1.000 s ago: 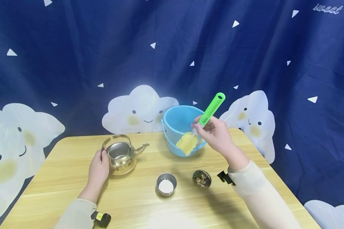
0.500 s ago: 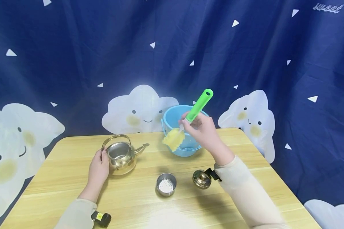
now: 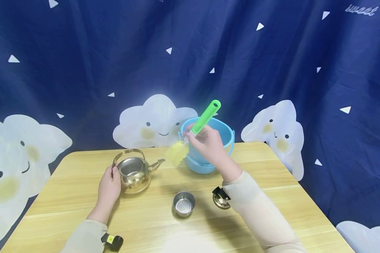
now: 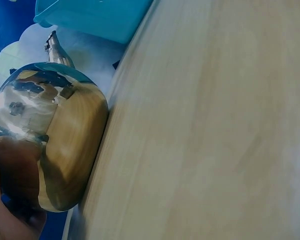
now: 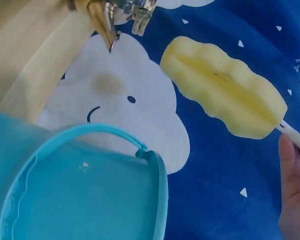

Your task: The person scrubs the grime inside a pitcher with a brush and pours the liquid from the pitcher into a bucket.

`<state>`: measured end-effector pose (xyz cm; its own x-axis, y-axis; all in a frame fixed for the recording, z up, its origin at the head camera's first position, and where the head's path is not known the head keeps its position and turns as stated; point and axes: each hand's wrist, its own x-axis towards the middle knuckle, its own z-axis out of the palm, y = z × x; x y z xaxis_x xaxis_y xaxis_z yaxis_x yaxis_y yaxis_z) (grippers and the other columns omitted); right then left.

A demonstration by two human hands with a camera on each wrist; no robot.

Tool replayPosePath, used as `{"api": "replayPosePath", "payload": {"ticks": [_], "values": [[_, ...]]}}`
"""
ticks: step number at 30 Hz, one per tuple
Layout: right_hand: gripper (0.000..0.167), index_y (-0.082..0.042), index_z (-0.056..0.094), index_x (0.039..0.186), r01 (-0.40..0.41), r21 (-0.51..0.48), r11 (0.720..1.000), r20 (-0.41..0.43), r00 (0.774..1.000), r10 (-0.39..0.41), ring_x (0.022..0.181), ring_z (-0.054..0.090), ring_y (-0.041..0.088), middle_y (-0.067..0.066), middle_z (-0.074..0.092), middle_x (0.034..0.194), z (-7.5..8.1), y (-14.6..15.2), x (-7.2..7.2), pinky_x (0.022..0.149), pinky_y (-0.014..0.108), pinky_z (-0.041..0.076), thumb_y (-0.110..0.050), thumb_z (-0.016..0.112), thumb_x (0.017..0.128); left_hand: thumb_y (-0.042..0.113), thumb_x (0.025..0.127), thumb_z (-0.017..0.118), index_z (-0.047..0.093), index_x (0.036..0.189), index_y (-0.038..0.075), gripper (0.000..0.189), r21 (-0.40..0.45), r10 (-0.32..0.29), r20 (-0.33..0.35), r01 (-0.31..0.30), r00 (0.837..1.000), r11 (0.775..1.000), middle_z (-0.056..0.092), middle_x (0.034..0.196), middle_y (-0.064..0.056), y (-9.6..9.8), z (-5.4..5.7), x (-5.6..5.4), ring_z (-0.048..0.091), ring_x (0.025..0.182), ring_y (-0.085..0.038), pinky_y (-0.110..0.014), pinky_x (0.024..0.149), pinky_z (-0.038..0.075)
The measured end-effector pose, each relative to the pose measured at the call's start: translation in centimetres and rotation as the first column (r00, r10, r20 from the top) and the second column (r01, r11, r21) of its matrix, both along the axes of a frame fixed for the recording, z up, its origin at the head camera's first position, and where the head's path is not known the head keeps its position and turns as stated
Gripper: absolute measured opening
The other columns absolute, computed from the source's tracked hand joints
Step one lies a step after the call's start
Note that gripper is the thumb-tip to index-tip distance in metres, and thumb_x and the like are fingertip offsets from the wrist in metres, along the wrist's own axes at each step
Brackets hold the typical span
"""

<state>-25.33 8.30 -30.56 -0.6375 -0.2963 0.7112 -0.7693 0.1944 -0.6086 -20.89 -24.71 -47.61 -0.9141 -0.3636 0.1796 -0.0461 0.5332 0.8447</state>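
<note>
With its fingers at the side handle, my left hand [image 3: 109, 184] holds a shiny gold teapot [image 3: 135, 181] standing lidless at the left of the table, its spout pointing right. In the left wrist view the teapot's polished belly [image 4: 72, 145] fills the left side. My right hand [image 3: 208, 144] pinches a sponge brush near the base of its green handle [image 3: 206, 117], in front of the blue bucket. The brush's yellow wavy sponge head [image 3: 178, 153] points down and left, between spout and bucket. In the right wrist view the sponge head [image 5: 225, 90] shows whole, above the bucket's rim.
A light blue bucket [image 3: 226, 131] stands at the back of the wooden table [image 3: 152, 225]. Nearer the front sits a small metal strainer cup [image 3: 183, 204]. The gold teapot lid [image 3: 221, 203] lies right of it, partly covered by the right wrist's camera. A blue cloud-print curtain [image 3: 190, 52] hangs behind.
My right hand has carried the sponge brush leftward, from the bucket's front toward the teapot spout. The left hand and teapot have stayed in place.
</note>
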Motion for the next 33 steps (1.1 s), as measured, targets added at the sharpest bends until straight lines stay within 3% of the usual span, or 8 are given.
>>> {"api": "replayPosePath", "payload": {"ticks": [7,14,25,33], "values": [[0.015,0.003,0.065,0.106,-0.043,-0.053,0.998,0.055,0.997,0.046,0.097,0.072,0.026,0.017,0.073,0.101,-0.3,-1.6,-0.2,0.085,0.031,0.059,0.001,0.068,0.092,0.037,0.109,0.022,0.041,0.147,-0.002,0.058,-0.002,-0.002,0.005,0.002,1.0,1.0,0.045,0.146,-0.031,0.0,0.1,0.0,0.038,0.136,-0.052,-0.063,0.112,0.03],[0.016,0.002,0.068,0.108,0.007,-0.053,0.999,0.079,0.997,-0.003,0.095,0.072,0.023,0.013,0.074,0.103,-0.6,-3.3,-0.4,0.08,0.028,0.06,-0.001,0.068,0.092,0.038,0.109,0.022,0.041,0.148,-0.001,0.058,0.001,-0.006,0.005,0.006,1.0,1.0,0.045,0.147,-0.031,0.0,-0.1,-0.1,0.038,0.136,-0.052,-0.063,0.112,0.029],[0.017,-0.004,0.067,0.109,0.047,-0.016,0.999,0.104,0.994,-0.045,0.102,0.071,0.018,0.007,0.073,0.108,-2.1,-6.8,-0.6,0.087,0.023,0.056,-0.014,0.068,0.096,0.038,0.109,0.022,0.042,0.147,-0.001,0.058,0.003,-0.002,0.009,0.001,1.0,1.0,0.045,0.146,-0.031,0.0,0.0,-0.1,0.038,0.136,-0.052,-0.064,0.112,0.029],[0.016,-0.003,0.068,0.107,0.037,0.034,0.999,0.096,0.995,-0.04,0.099,0.072,0.02,0.009,0.073,0.106,-3.4,-9.0,-0.7,0.081,0.019,0.057,-0.015,0.067,0.096,0.037,0.109,0.021,0.042,0.145,-0.003,0.058,0.005,-0.011,0.011,0.011,1.0,1.0,0.045,0.145,-0.032,-0.1,0.0,-0.1,0.039,0.135,-0.053,-0.065,0.111,0.031]]}}
